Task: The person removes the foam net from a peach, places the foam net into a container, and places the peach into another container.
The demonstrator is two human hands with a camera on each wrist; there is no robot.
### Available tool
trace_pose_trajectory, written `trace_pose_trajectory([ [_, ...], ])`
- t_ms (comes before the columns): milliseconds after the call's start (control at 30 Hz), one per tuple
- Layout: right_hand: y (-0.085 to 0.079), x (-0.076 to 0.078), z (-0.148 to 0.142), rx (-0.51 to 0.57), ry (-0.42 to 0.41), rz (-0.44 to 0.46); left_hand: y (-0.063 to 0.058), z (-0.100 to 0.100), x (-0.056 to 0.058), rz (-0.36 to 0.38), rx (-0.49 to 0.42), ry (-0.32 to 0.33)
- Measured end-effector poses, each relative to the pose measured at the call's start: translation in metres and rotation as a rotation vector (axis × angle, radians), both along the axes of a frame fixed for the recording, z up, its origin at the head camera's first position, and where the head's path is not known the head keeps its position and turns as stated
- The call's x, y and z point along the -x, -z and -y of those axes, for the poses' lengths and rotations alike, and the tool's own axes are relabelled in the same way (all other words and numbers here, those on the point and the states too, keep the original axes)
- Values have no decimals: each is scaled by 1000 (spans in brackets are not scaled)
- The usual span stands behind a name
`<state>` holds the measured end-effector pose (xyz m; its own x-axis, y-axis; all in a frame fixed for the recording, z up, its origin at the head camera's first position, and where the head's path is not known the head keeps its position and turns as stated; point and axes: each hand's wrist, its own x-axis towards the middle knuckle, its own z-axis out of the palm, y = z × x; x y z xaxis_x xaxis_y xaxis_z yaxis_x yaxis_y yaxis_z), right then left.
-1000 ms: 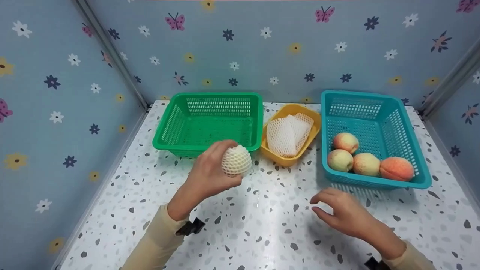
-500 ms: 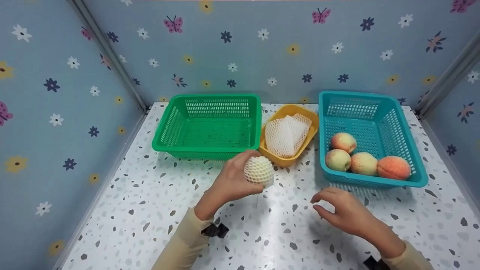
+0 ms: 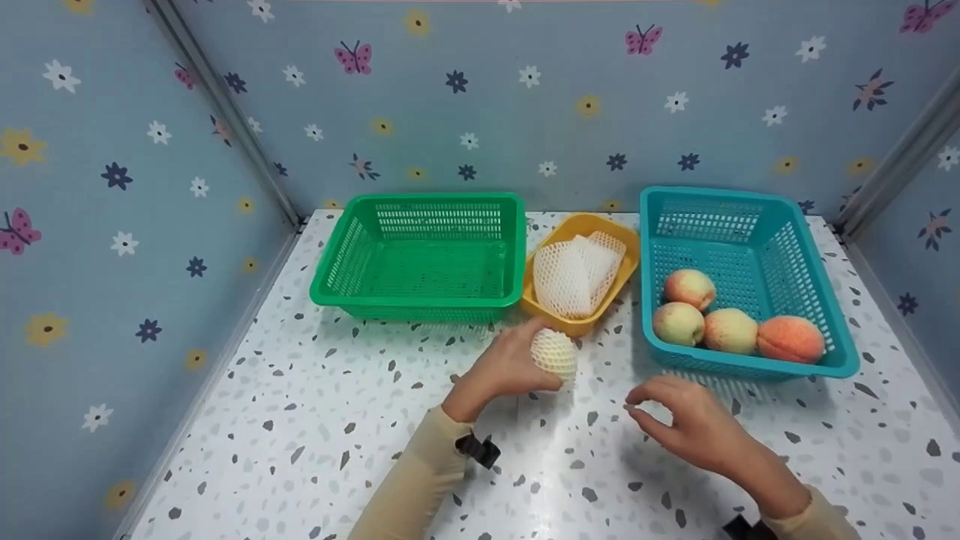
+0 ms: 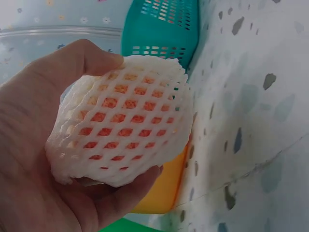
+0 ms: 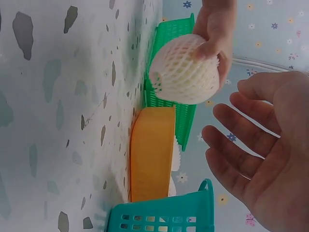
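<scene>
My left hand [image 3: 510, 365] grips a peach [image 4: 129, 104] wrapped in a white foam net [image 4: 104, 154], thumb on one side and fingers on the other. In the head view the wrapped peach sits in front of the yellow basket [image 3: 579, 327]. Reddish skin shows through the mesh in the left wrist view. My right hand [image 3: 686, 424] is off to the right with its fingers loosely bent and nothing in them. In the right wrist view its palm faces the wrapped peach, a gap between them.
Flat white foam nets [image 3: 574, 274] lie in the yellow basket. To its left stands a green basket [image 3: 420, 303]. A blue basket [image 3: 750, 365] on the right holds several bare peaches [image 3: 731, 331]. Patterned walls [image 3: 480, 97] enclose the speckled table [image 3: 300, 420].
My left hand has carried the wrapped peach rightward and nearer to me, from in front of the green basket to in front of the yellow one. My right hand has hardly moved.
</scene>
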<state>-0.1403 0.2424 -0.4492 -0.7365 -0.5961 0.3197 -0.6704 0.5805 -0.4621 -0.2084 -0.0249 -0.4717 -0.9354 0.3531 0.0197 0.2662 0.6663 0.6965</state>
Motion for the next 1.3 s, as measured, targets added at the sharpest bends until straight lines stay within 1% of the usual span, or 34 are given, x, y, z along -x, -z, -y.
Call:
trace_pose_trajectory([
  [100,2,0,-1,17,-8,2,7,-7,5,16,7,-2],
  [233,4,0,-2,31,-8,12,12,-13,10,14,12,8],
  [367,3,0,-3,23,4,41,16,-16,12,31,28,2],
  [500,5,-1,-2,36,-2,26,22,-19,14,63,50,-8],
  [600,7,-1,-2,46,-8,13,23,-20,15,99,46,-8],
  [700,7,0,-2,48,-6,19,21,-21,15,124,32,-10],
  [833,6,1,-2,50,-8,29,18,-20,17,99,39,-26],
  [1000,8,0,-3,67,-14,28,17,-18,18,36,30,-42],
  [1100,10,-1,-4,81,-17,23,14,-18,18,9,-19,-69],
  [1233,12,-1,-6,89,-14,17,12,-17,16,22,-96,-88],
  [1300,12,-2,-6,89,-7,21,13,-16,15,25,-103,-90],
])
